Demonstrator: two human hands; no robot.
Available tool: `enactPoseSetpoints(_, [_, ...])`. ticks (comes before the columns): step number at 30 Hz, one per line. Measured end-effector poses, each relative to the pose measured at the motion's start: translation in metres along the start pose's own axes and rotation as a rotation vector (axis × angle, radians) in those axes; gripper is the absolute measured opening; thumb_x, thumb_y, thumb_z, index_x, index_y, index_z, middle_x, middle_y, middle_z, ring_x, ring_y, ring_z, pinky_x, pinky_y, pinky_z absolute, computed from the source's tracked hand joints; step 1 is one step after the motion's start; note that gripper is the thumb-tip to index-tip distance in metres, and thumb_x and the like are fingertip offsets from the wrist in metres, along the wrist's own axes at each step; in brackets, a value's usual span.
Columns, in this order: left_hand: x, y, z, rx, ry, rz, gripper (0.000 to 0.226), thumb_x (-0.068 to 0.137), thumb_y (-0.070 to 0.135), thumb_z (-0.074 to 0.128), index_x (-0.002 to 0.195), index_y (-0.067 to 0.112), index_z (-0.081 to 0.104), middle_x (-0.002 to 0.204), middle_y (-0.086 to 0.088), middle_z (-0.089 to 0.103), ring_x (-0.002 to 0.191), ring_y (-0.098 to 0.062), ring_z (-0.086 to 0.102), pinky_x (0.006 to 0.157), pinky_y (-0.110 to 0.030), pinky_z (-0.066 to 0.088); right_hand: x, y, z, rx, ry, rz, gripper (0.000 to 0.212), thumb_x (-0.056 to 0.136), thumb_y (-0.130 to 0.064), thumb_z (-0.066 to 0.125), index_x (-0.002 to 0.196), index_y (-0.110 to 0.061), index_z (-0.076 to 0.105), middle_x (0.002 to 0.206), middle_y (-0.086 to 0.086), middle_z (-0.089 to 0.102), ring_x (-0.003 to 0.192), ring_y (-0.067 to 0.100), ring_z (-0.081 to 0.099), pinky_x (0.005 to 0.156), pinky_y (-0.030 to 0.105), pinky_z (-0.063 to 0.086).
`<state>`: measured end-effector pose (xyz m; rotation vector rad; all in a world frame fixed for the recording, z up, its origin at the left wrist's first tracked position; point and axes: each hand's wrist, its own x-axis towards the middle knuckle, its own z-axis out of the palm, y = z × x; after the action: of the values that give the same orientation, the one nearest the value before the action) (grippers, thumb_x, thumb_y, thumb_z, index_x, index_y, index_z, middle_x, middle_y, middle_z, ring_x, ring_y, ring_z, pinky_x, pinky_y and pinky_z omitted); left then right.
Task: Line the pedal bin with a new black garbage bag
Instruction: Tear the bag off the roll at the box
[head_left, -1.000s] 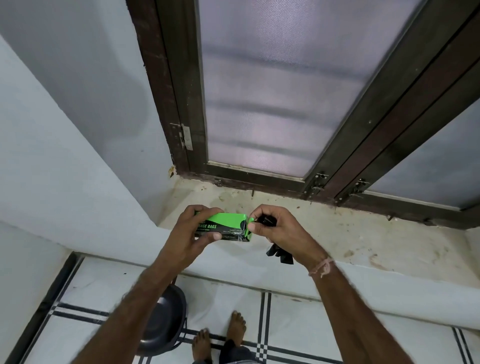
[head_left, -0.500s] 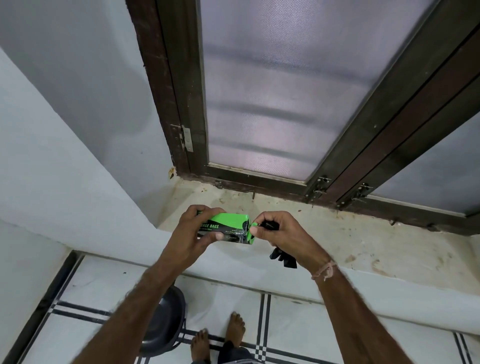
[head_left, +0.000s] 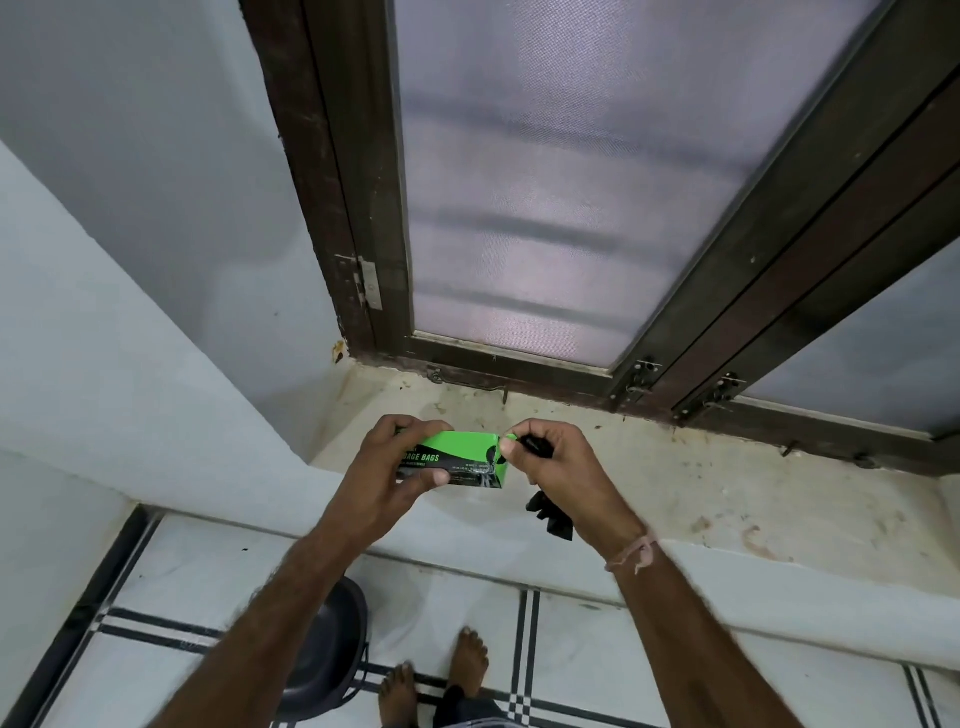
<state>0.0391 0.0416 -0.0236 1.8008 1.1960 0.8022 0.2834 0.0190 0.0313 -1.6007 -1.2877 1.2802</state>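
My left hand (head_left: 384, 467) grips a small green-and-black cardboard box (head_left: 462, 457). My right hand (head_left: 556, 462) pinches its green end flap, and a folded black plastic garbage bag (head_left: 550, 517) hangs from the lower curled fingers. That hand does two jobs, so I judge the bag could slip from it or the flap could tear. The round dark pedal bin (head_left: 332, 639) sits on the floor below my left forearm. White print reads "BAGS"; my fingers hide part of the word before it, and the finer text is illegible.
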Motion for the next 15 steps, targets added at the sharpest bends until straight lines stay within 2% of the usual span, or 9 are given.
enactPoseSetpoints(3, [0.0, 0.0, 0.001, 0.004, 0.018, -0.024, 0.052, 0.084, 0.055, 0.065, 0.131, 0.033, 0.065, 0.121, 0.003, 0.051, 0.117, -0.015, 0.056, 0.095, -0.022, 0.053, 0.001, 0.004, 0.004, 0.015, 0.02, -0.038, 0.01, 0.098, -0.012, 0.071, 0.099, -0.002, 0.074, 0.053, -0.017, 0.057, 0.051, 0.003, 0.048, 0.054, 0.028, 0.05])
enactPoseSetpoints(6, [0.002, -0.001, 0.001, 0.028, 0.057, -0.034, 0.046, 0.085, 0.051, 0.067, 0.13, 0.039, 0.063, 0.12, 0.006, 0.051, 0.116, -0.014, 0.056, 0.094, -0.022, 0.051, 0.002, 0.01, 0.008, 0.095, 0.06, -0.064, 0.01, 0.097, -0.001, 0.069, 0.107, -0.001, 0.072, 0.066, -0.013, 0.066, 0.057, 0.006, 0.055, 0.055, 0.022, 0.05])
enactPoseSetpoints(9, [0.004, -0.003, 0.001, 0.074, 0.07, -0.05, 0.047, 0.086, 0.044, 0.068, 0.131, 0.032, 0.064, 0.119, 0.004, 0.051, 0.113, -0.018, 0.057, 0.093, -0.025, 0.052, 0.002, 0.017, 0.017, 0.164, 0.106, -0.042, 0.016, 0.093, 0.002, 0.071, 0.107, -0.007, 0.072, 0.078, -0.005, 0.069, 0.059, 0.01, 0.057, 0.058, 0.031, 0.055])
enactPoseSetpoints(11, [0.007, -0.006, 0.004, 0.129, 0.068, -0.066, 0.049, 0.085, 0.044, 0.067, 0.132, 0.028, 0.065, 0.12, 0.002, 0.052, 0.113, -0.019, 0.056, 0.09, -0.023, 0.05, 0.004, 0.024, 0.023, 0.176, 0.115, -0.008, 0.015, 0.093, 0.001, 0.072, 0.104, -0.009, 0.074, 0.077, -0.008, 0.071, 0.06, 0.01, 0.057, 0.06, 0.036, 0.058])
enactPoseSetpoints(13, [0.013, -0.009, 0.005, 0.175, 0.077, -0.088, 0.051, 0.085, 0.044, 0.065, 0.133, 0.026, 0.065, 0.124, 0.001, 0.051, 0.115, -0.019, 0.054, 0.089, -0.018, 0.046, 0.009, 0.03, 0.026, 0.193, 0.127, 0.018, 0.016, 0.094, 0.0, 0.072, 0.107, -0.008, 0.076, 0.08, -0.005, 0.072, 0.06, 0.009, 0.057, 0.058, 0.031, 0.055])
enactPoseSetpoints(15, [0.019, -0.014, 0.007, 0.226, 0.073, -0.102, 0.052, 0.085, 0.045, 0.064, 0.134, 0.026, 0.065, 0.127, -0.001, 0.051, 0.119, -0.02, 0.052, 0.09, -0.02, 0.046, 0.015, 0.036, 0.027, 0.211, 0.136, 0.035, 0.019, 0.094, 0.0, 0.071, 0.111, -0.005, 0.076, 0.084, 0.001, 0.072, 0.058, 0.008, 0.056, 0.059, 0.025, 0.052])
